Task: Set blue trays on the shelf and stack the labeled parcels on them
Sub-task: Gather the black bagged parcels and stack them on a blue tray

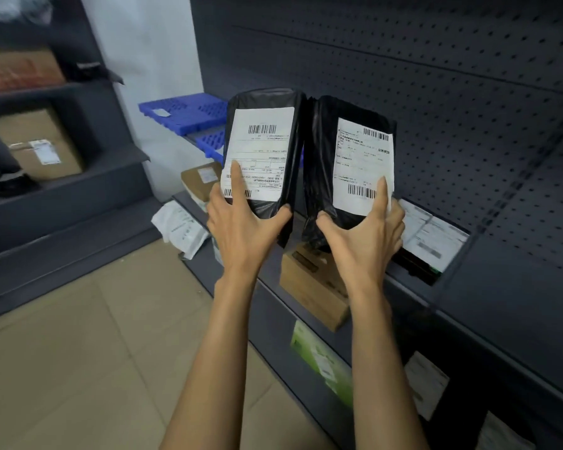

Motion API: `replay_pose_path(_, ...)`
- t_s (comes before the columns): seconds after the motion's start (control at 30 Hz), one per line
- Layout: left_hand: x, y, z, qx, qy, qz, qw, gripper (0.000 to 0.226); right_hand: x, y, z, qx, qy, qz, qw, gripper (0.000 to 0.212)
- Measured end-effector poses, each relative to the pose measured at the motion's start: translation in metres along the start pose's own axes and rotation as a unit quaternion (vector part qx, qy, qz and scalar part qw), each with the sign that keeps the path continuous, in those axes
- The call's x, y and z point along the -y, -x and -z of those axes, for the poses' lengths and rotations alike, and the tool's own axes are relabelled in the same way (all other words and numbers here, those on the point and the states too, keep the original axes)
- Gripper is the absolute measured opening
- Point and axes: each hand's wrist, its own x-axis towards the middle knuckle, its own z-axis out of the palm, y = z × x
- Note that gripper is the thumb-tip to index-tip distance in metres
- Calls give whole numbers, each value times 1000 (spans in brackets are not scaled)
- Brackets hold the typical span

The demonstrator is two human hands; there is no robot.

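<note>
I hold two black plastic parcels upright in front of the dark shelf, side by side and touching. My left hand [241, 219] grips the bottom of the left parcel [262, 151], its forefinger lying on the white barcode label. My right hand [364, 228] grips the bottom of the right parcel [355, 164], also white-labelled. Behind them, at the far left end of the shelf, lie blue perforated trays [186, 113], one partly hidden by the left parcel.
A labelled parcel [433, 238] lies flat on the shelf [501, 280] to the right of my hands. Cardboard boxes [312, 287] and white mailers [179, 228] fill the lower shelves. Another shelf unit with boxes [43, 144] stands to the left across the tan floor.
</note>
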Motion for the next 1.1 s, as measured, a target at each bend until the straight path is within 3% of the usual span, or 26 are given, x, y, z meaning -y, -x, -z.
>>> replay_pose_path(0.47, 147, -195, 67, -54, -31, 36, 997, 104, 139, -45, -216, 68, -22, 71, 995, 108)
replay_pose_path(0.7, 199, -324, 43, -54, -40, 55, 996, 103, 184, -120, -337, 85, -20, 92, 992, 108)
replay_pose_path(1.1, 242, -527, -17, 5, -60, 32, 998, 102, 233, -249, -489, 84, 4, 44, 995, 107)
